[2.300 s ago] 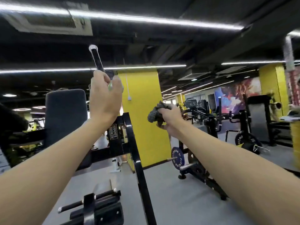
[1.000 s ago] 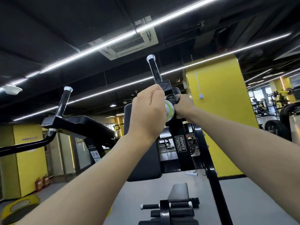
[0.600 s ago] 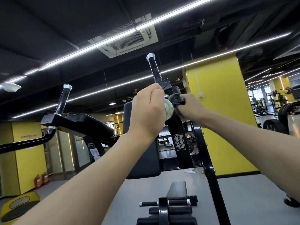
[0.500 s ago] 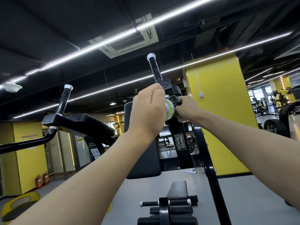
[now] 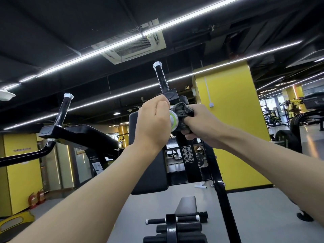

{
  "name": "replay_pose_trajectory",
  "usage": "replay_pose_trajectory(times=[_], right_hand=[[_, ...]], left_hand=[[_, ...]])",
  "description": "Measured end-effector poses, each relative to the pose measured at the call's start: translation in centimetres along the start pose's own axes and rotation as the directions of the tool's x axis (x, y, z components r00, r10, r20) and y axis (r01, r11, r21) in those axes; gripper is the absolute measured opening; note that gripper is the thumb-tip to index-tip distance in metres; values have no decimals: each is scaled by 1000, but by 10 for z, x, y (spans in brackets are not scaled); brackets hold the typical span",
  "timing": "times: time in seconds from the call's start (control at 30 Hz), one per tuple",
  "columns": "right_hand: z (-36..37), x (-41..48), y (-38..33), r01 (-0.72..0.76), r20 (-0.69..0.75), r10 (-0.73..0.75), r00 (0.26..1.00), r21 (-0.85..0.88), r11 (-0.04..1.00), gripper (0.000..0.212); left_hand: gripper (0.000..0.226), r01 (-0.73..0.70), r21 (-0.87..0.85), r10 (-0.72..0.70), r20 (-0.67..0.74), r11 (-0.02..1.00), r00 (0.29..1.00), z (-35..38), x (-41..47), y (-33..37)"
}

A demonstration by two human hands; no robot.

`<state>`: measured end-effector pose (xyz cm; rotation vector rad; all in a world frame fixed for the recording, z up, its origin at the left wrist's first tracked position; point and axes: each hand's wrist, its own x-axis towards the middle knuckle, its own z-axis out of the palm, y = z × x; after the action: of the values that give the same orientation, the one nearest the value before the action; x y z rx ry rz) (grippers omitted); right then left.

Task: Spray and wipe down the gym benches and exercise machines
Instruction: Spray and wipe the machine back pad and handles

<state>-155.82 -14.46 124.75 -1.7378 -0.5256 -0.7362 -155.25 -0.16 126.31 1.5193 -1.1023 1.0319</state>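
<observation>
Fingers (image 5: 161, 102) of the left hand (image 5: 152, 123) are clenched round a silver-capped object (image 5: 174, 121). Only its round silver end with a green ring shows, so I cannot tell whether it is a bottle or what it holds. Touching that end on the right is a dark grey cloth (image 5: 182, 111), bunched into a wad and grasped by the right hand (image 5: 201, 123), whose fingers (image 5: 188, 136) curl under it. The wad presses against the top of the right upright of a black machine (image 5: 190, 172), which bears a white "HAMMER STRENGTH" label (image 5: 189, 154). Both hands are raised in front of the black back pad (image 5: 149, 169).

A left handle (image 5: 64, 109) and a right handle (image 5: 159, 76) stand tilted, each black with a silver cap. Near and low are a grey seat (image 5: 187, 205) and black foot rollers (image 5: 175, 220). At far left, two red fire extinguishers (image 5: 36, 199) stand by a yellow wall (image 5: 22, 172). The floor (image 5: 254, 216) is grey. A yellow pillar (image 5: 231, 120) rises right of the machine, with weight plates (image 5: 287, 142) further right. The black ceiling (image 5: 70, 23) carries white light strips (image 5: 192, 14) and an air-conditioning vent (image 5: 135, 44).
</observation>
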Motion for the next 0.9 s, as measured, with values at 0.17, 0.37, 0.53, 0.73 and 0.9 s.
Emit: replay_pose_trajectory(times=[0.17,0.37,0.53,0.73,0.9], right_hand=[[-2,-20,-18,33,35,-33,999,-4,999,22],[2,-14,-14,-146,-124,136,983,-76,986,25],[13,-27,-20,-86,-92,87,992,18,996,28],[1,-49,-40,111,75,-118,990,91,990,30],[-26,5,-11,-18,-92,6,996,-129,992,18]], left_hand=[[23,-12,14,13,-26,1000,1000,2,-1,-1],[23,-4,42,5,-30,999,1000,0,0,-4],[21,-14,35,16,-66,999,998,4,-1,-6],[23,0,94,11,-119,996,993,3,-4,-1],[26,33,371,3,-97,928,995,-5,-3,19]])
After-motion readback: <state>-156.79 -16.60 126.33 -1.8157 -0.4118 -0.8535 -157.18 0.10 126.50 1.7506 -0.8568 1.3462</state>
